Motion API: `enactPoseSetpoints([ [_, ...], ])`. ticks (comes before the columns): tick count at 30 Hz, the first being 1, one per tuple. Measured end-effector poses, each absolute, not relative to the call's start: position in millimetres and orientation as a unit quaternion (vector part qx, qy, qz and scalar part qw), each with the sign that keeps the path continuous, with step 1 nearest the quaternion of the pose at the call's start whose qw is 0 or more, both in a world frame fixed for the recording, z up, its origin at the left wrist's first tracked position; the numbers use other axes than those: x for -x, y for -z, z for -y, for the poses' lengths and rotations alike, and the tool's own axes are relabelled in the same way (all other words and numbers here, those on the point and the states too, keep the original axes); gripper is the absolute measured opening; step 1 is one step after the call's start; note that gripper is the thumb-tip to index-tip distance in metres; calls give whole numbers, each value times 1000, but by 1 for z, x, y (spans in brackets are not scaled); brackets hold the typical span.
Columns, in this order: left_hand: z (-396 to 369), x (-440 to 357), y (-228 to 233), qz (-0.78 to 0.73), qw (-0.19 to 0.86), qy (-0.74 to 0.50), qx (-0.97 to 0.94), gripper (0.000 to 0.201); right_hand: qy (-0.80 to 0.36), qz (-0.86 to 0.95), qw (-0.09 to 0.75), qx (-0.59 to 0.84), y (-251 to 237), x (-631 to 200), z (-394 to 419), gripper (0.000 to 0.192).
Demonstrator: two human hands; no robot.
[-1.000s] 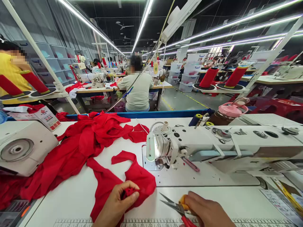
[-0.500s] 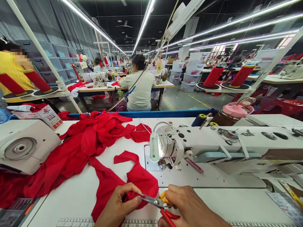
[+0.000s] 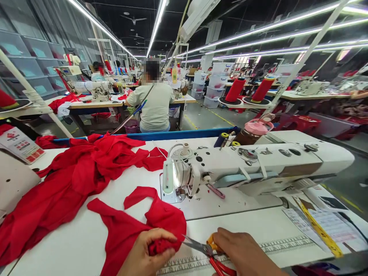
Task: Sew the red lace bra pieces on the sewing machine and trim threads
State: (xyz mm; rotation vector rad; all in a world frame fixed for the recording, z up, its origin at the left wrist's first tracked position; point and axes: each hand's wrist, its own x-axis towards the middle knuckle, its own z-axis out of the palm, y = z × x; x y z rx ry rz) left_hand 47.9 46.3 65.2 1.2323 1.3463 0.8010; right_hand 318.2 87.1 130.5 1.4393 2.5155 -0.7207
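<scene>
My left hand (image 3: 152, 251) pinches a bunched edge of a red fabric piece (image 3: 169, 214), whose strap-like ends spread over the white table (image 3: 69, 234). In my right hand (image 3: 235, 249) is a pair of scissors (image 3: 201, 247) with red and orange handles. The blades point left, parted slightly, with their tips just right of the bunched fabric. My right fingers are wrapped round the handles and partly hide them. Beyond both hands stands a white sewing machine (image 3: 253, 163), its needle head to the right of the fabric piece.
A heap of red fabric (image 3: 86, 165) covers the table's left side. A ruler strip (image 3: 186, 266) runs along the front. Papers and a yellow tape measure (image 3: 319, 230) lie at the right. A pink-lidded jug (image 3: 254, 130) stands behind the machine. Ahead, a person (image 3: 155, 103) sits at another table.
The view has turned to the right. The scissors have drawn back from the bunched fabric, opening a small gap. My left hand still grips the cloth.
</scene>
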Motion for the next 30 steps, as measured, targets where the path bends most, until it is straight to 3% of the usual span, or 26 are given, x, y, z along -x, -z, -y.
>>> enactPoseSetpoints([
  [6,-43,-40,-62,-578,522,-353,-518,42,249,-845,66,-468,-125,-305,-94,31],
  [13,-31,-35,-59,-611,508,-388,-467,34,220,-885,29,-410,-121,-293,-98,35],
  [20,-34,-37,-67,-597,540,-344,-482,31,197,-904,4,-380,-114,-291,-95,44],
  [23,-34,-34,-69,-607,537,-335,-482,31,185,-910,-11,-371,-109,-303,-95,37],
  [27,-31,-23,-73,-601,492,-298,-555,29,77,-896,-42,-436,-94,-359,-110,24],
  [30,-21,-19,-71,-575,392,-277,-662,28,-38,-844,-26,-534,-76,-422,-130,15],
])
